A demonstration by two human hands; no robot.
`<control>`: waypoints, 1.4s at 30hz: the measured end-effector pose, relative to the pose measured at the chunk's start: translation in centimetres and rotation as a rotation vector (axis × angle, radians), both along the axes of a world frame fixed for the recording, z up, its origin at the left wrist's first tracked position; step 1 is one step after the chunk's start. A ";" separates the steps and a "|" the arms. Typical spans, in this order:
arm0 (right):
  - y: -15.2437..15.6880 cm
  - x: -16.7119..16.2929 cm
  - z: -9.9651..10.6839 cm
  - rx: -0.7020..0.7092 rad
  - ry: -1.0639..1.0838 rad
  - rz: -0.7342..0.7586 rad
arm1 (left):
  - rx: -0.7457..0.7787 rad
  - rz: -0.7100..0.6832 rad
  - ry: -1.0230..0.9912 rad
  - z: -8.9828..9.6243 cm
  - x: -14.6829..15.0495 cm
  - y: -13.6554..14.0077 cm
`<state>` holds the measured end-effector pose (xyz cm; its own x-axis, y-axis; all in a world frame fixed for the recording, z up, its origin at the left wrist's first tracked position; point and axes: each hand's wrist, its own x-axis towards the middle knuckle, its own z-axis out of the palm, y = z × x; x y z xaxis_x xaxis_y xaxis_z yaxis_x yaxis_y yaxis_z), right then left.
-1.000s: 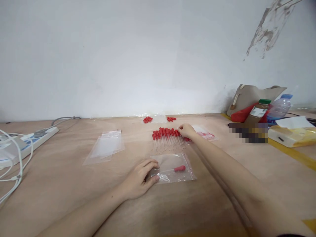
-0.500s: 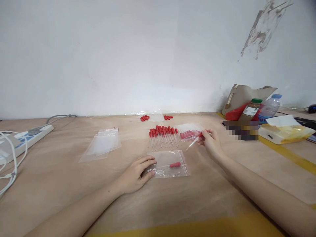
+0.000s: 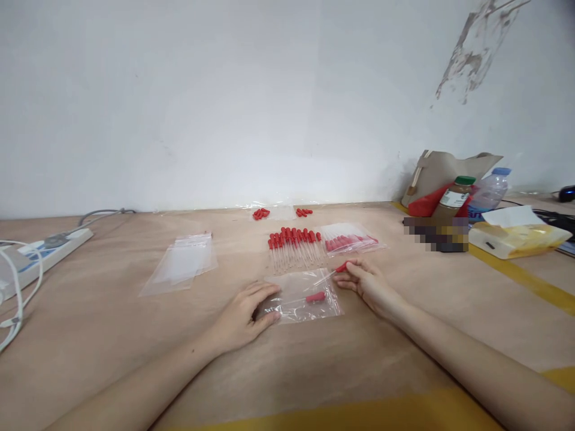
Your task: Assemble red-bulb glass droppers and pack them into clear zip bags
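A clear zip-lock bag lies flat in front of me with one red-bulbed dropper inside. My left hand holds its left end between thumb and fingers, and the plastic bulges there. Pinched by its red bulb in my right hand is another glass dropper. Its thin tip points left over the bag's upper right part, near the zip end; whether it has entered the bag I cannot tell. Just beyond lies a row of loose droppers with red bulbs. To their right is a filled bag of droppers.
Flat clear bags are stacked at left, near a white power strip with cables. Small red bulbs lie by the wall. At right are a grey bag, a jar, a bottle and a tissue pack.
My right hand has moved left and towards me with the dropper, from beside the filled bag to the zip end of the near bag. My left hand stays at the bag's left end.
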<state>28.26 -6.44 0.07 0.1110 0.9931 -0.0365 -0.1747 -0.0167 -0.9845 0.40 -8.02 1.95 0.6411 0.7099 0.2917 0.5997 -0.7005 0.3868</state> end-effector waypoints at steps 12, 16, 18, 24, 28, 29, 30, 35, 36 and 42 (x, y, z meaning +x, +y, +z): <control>-0.3 -0.3 -1.1 0.485 -0.973 0.205 | 0.008 0.024 0.001 -0.3 -0.1 0.2; 0.2 0.4 -0.4 0.456 -0.951 0.115 | -0.002 0.005 0.012 -0.2 -0.1 0.2; 1.1 1.0 0.6 0.391 -0.966 0.052 | 0.001 0.003 0.019 -0.2 -0.1 0.3; 6.4 0.6 3.6 0.230 -1.320 -0.147 | -0.011 -0.004 0.049 -0.4 -0.2 0.5; 10.2 -1.5 4.0 0.016 -1.454 -0.189 | -0.012 0.000 0.074 -0.5 -0.3 0.5; 10.9 -1.9 3.9 -0.009 -1.461 -0.179 | -0.012 0.000 0.077 -0.6 -0.3 0.5; 11.5 -2.2 3.8 -0.031 -1.463 -0.167 | -0.009 0.001 0.077 -0.6 -0.3 0.5; 13.0 -3.0 3.1 -0.113 -1.434 -0.134 | 0.008 0.013 0.080 -0.7 -0.4 0.5; 13.1 -3.1 3.0 -0.120 -1.421 -0.141 | 0.009 0.014 0.079 -0.8 -0.4 0.5; 12.5 -2.0 3.7 -0.085 -1.272 -0.239 | 0.029 0.007 0.065 -0.8 -0.4 0.5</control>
